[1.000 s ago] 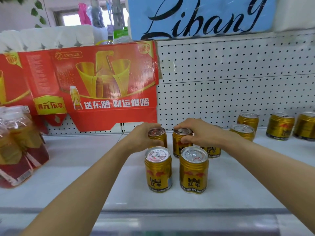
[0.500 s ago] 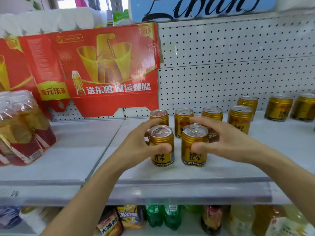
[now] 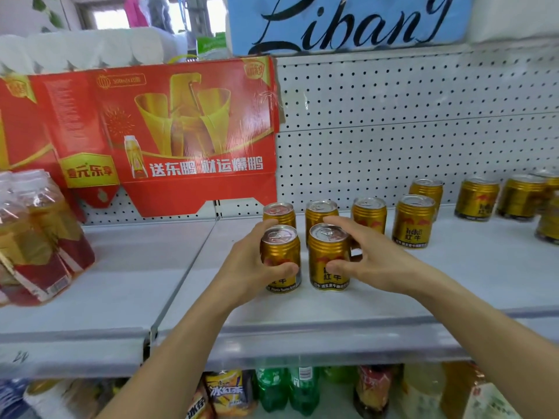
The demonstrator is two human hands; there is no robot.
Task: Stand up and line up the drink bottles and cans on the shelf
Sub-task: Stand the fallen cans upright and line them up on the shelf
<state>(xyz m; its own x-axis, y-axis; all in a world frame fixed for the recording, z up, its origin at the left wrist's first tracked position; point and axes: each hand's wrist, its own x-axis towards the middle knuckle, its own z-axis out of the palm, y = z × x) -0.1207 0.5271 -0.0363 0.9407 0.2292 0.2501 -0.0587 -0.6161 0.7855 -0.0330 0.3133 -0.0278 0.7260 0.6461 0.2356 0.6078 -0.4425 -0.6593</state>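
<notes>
Two gold cans are stood upright side by side on the white shelf (image 3: 302, 309), and each is held by one hand. The front-left can (image 3: 280, 257) is gripped by the left hand (image 3: 248, 267): the thumb is laid across its front face and the fingers are wrapped round its far side. The front-right can (image 3: 329, 259) is gripped by the right hand (image 3: 372, 264), with the thumb pressed on its front label and the fingers curled over behind its top rim. The two cans are set just beside each other, between the two hands.

Directly beyond the left hand, a back-left can (image 3: 279, 213) is seen, and beyond the fingers of the right hand a back-middle can (image 3: 320, 213); both are partly hidden by the front cans and fingertips. Past the right hand, a further can (image 3: 369, 215) is stood near the pegboard back wall (image 3: 393, 131), and to the outer side of the right hand a labelled can (image 3: 413, 220) is stood apart. More cans (image 3: 478, 198) are lined farther out on that side, the last being cut off by the frame edge.

On the outer side of the left hand, shrink-wrapped bottles (image 3: 36, 237) are partly cut off. A red printed carton (image 3: 169, 137) is leaned behind the left hand. Below the forearms, bottles on the lower shelf (image 3: 287, 388) are blurred and largely hidden.
</notes>
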